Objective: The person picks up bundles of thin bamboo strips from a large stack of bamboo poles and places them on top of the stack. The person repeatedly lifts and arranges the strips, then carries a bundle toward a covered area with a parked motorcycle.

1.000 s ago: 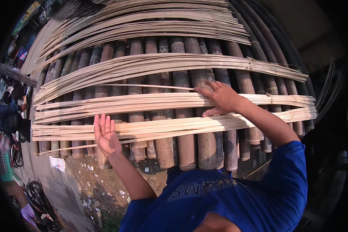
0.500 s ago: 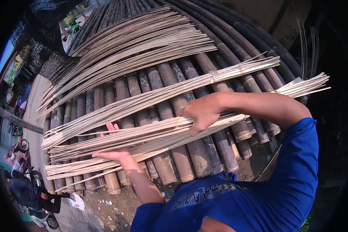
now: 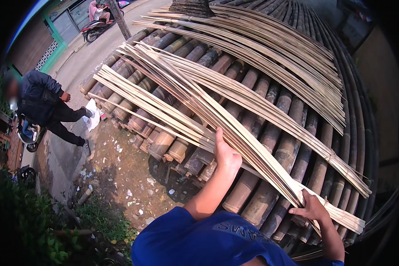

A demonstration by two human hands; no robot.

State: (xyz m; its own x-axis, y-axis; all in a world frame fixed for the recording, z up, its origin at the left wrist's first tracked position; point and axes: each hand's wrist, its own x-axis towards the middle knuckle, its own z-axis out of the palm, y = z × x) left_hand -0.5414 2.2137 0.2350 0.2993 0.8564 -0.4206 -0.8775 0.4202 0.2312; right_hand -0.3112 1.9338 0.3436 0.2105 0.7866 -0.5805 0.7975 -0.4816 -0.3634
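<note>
A bundle of thin split bamboo strips (image 3: 235, 128) lies slantwise in front of me, its near end at the lower right. My right hand (image 3: 314, 206) grips that end, thumb on the near side. Farther along, my left hand (image 3: 228, 155) holds the bundle from its near side with the thumb raised; its other fingers are hidden behind the strips. Beneath passes another bundle of pale strips (image 3: 142, 104). A tied bundle of bamboo strips (image 3: 270, 105) rests just beyond.
Thick bamboo poles (image 3: 252, 190) laid side by side form the platform. More strips (image 3: 279, 57) spread along its far side, near a tree trunk (image 3: 190, 6). At left a person in dark clothes (image 3: 44, 102) is by a motorbike (image 3: 31, 137); another person (image 3: 99, 12) sits on a motorbike across the road.
My view has turned left. The held bundle has swung from lying crosswise to a slant, and my right hand has shifted from partway along it to its near end.
</note>
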